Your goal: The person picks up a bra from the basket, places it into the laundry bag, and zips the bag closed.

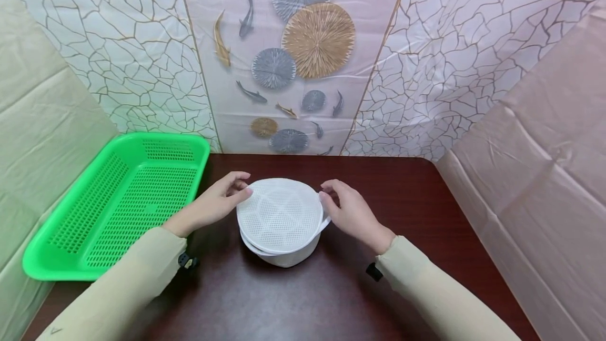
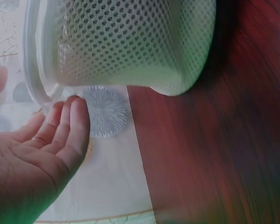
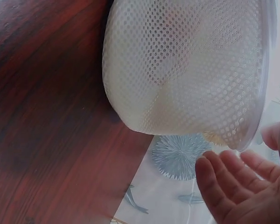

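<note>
A round white mesh container (image 1: 286, 259) stands on the table, with a flat mesh top (image 1: 279, 214) sitting slightly askew over its rim. At its left side is my left hand (image 1: 218, 201), the thumb tip at the rim and the fingers loosely bent. My right hand (image 1: 352, 212) is on the opposite side, near a white strip (image 1: 325, 223) that sticks out from the rim. Both wrist views show relaxed fingers just by the rim, with the soft perforated wall (image 2: 121, 42) above them. Whether the fingertips touch the rim I cannot tell.
A large green plastic basket (image 1: 203, 159) with slotted sides stands on the left of the dark red-brown table (image 1: 265, 309). Patterned sheeting (image 1: 303, 114) rises behind the table's back edge. Plain beige cloth (image 1: 535, 172) hangs along the right side.
</note>
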`<act>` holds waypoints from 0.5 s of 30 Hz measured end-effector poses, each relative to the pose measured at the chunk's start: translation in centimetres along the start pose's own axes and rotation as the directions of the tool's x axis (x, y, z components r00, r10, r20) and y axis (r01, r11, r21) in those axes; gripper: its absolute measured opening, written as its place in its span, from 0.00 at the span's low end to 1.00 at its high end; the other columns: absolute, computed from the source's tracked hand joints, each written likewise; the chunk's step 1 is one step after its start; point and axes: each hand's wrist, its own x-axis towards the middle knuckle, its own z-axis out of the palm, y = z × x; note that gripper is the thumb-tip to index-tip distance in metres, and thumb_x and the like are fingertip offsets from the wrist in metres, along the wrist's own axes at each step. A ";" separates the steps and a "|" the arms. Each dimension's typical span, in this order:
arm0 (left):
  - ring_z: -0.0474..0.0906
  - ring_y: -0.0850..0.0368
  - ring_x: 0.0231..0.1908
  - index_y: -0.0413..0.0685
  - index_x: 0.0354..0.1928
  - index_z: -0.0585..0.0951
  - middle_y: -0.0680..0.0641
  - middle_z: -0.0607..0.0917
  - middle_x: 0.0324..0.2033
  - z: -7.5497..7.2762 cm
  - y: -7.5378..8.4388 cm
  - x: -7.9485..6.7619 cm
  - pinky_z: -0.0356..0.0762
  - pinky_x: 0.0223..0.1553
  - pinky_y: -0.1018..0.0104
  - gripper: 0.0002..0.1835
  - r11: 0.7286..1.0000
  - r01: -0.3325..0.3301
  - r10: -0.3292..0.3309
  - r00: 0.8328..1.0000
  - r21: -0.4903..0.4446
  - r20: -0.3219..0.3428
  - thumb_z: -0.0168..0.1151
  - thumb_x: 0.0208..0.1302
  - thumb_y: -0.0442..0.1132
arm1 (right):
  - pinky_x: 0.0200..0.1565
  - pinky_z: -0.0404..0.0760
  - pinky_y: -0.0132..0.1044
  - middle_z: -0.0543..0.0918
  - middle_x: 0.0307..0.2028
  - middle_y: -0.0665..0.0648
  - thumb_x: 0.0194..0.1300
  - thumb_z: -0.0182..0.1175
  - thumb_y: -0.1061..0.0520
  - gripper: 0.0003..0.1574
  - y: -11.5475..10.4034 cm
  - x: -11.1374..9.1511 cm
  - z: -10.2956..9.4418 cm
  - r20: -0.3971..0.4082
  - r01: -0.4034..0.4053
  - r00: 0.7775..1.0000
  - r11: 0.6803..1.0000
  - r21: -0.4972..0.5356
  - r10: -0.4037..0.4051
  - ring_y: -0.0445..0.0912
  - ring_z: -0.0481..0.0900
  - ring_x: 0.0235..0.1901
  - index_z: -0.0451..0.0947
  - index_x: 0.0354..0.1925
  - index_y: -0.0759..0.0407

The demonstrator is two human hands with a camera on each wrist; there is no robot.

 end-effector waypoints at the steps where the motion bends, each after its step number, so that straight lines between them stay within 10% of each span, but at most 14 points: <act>1: 0.76 0.49 0.49 0.47 0.66 0.66 0.44 0.77 0.50 0.1 0.2 0.2 0.75 0.47 0.56 0.28 1.000 0.013 -0.013 1.000 0.021 0.000 0.56 0.70 0.52 | 0.41 0.78 0.38 0.81 0.42 0.48 0.71 0.55 0.49 0.16 -0.1 0.1 0.1 -0.002 -0.028 1.000 1.000 0.010 0.028 0.40 0.78 0.39 0.75 0.51 0.55; 15: 0.74 0.51 0.53 0.49 0.57 0.76 0.46 0.78 0.55 0.9 0.8 1.0 0.73 0.52 0.55 0.21 0.996 -0.002 0.002 1.000 0.091 -0.005 0.59 0.68 0.51 | 0.37 0.75 0.38 0.83 0.36 0.47 0.69 0.57 0.47 0.15 -1.0 0.4 1.3 0.005 -0.118 0.993 0.990 0.077 0.118 0.40 0.77 0.31 0.78 0.48 0.53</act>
